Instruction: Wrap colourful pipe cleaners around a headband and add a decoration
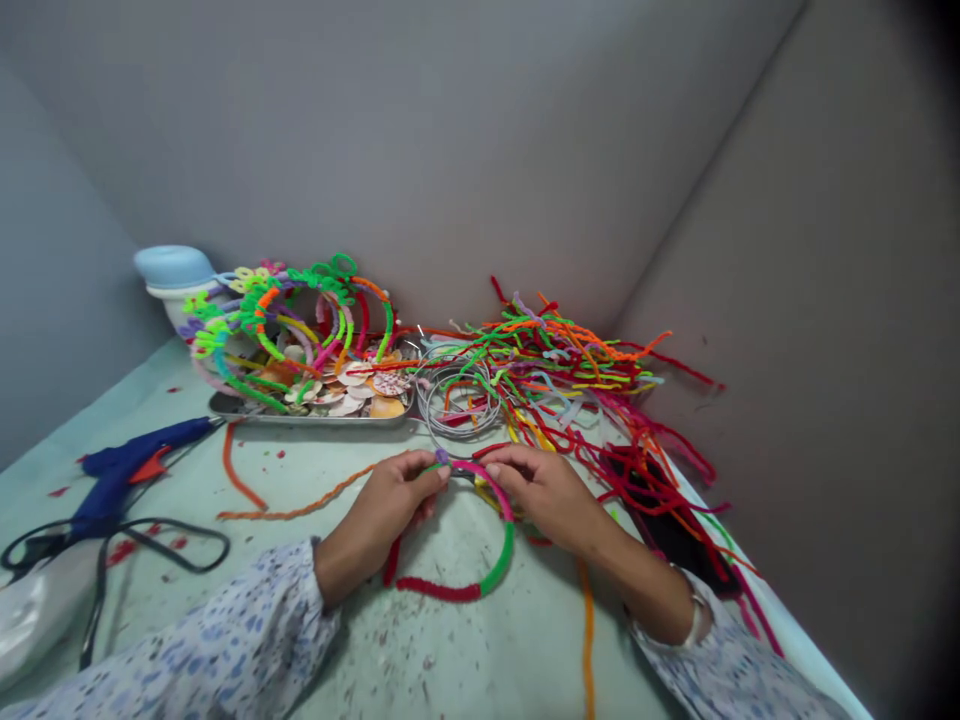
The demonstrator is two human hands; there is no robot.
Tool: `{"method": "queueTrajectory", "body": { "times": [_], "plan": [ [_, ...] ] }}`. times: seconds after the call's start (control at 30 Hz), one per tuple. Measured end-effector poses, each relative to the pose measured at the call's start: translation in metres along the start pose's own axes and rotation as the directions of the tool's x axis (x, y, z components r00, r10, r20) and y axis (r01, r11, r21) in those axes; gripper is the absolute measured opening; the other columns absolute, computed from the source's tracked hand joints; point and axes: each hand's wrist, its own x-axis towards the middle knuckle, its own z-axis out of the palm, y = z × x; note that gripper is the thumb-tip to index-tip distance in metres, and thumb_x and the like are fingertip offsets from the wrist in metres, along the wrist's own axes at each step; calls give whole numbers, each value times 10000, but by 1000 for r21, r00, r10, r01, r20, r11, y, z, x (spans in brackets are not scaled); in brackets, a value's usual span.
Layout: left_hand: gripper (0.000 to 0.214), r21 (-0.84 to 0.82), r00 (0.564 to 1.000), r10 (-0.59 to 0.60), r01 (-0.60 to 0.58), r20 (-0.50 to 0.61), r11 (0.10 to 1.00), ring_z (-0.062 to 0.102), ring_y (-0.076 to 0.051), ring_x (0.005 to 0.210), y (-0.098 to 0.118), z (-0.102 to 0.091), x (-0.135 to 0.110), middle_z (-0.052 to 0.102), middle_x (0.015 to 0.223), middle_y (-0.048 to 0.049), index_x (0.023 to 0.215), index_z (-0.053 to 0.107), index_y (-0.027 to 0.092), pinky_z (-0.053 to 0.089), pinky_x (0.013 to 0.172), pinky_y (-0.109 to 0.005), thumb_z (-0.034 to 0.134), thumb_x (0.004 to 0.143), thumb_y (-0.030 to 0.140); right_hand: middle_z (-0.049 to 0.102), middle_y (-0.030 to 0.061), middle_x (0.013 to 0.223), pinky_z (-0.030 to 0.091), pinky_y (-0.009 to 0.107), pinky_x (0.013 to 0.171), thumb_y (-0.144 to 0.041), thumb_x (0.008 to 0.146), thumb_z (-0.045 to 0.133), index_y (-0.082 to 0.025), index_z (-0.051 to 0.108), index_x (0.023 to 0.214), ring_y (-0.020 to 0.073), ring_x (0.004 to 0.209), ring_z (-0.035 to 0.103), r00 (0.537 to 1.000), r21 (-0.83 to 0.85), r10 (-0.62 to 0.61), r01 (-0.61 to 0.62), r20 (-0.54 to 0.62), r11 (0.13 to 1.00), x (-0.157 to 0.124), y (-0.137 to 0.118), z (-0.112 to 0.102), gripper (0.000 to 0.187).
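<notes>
My left hand [397, 490] and my right hand [544, 485] meet over the middle of the table, both closed in a pinch. Between them is an unclosed hoop wrapped in pipe cleaners [495, 572], with pink, green and dark red sections. The left fingertips grip its upper left part, beside a small purple bit [441, 456]. On the other side, the right fingers pinch near the pink section, where a red strand shows. An orange pipe cleaner [322, 502] lies by the left hand. Just beyond the hands rests a coil of grey wire [459, 395].
A metal tray [315, 422] at the back left holds shells and colourful pipe cleaner hoops [322, 280]. Behind it stands a blue-lidded container [174, 268]. A blue glue gun [124, 475] with its cord lies left. Loose pipe cleaners [570, 350] pile at the right, partly over a dark flat object [679, 530].
</notes>
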Motion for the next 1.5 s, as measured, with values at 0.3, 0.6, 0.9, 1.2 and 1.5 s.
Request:
{"method": "queueTrajectory", "body": {
  "times": [0.3, 0.6, 0.9, 1.2, 1.5],
  "plan": [
    [262, 8, 1000, -24, 24, -20, 1000, 346, -51, 419, -1, -1, 3, 468, 522, 67, 792, 511, 177, 244, 393, -164, 634, 792, 407, 697, 8, 787, 377, 232, 627, -165, 777, 523, -212, 706, 861, 140, 696, 585, 964, -499, 131, 3, 233, 867, -17, -12, -59, 207],
    [287, 1, 998, -43, 43, -43, 999, 354, -57, 427, 1, -1, 3, 462, 527, 71, 936, 558, 167, 237, 393, -159, 660, 756, 366, 688, 15, 792, 325, 227, 611, -65, 622, 534, -219, 680, 751, 142, 713, 568, 934, -649, 186, 61, 305, 759, -17, 6, -40, 249],
    [224, -30, 998, -57, 56, -32, 998, 281, -54, 406, 5, -1, 0, 377, 500, 88, 930, 589, 163, 160, 382, -179, 625, 747, 287, 641, 13, 772, 335, 233, 615, -68, 694, 504, -196, 636, 722, 127, 681, 526, 947, -594, 106, 100, 302, 798, -18, 5, -43, 186],
    [224, 100, 998, 7, 0, -62, 995, 288, -58, 402, -2, 1, 0, 399, 507, 84, 907, 631, 171, 169, 403, -202, 635, 766, 345, 492, -40, 702, 349, 224, 560, -267, 798, 557, -192, 543, 832, 101, 618, 443, 999, 76, 5, -8, 44, 997, -8, -17, -43, 84],
    [198, 71, 997, 44, -39, -66, 997, 288, -66, 401, 3, 4, -6, 394, 473, 92, 870, 633, 180, 202, 431, -203, 625, 784, 358, 531, -52, 625, 366, 219, 516, -291, 744, 596, -190, 566, 805, 91, 540, 472, 973, 322, 164, -105, -164, 941, 23, -14, -8, 122]
  ]
}}
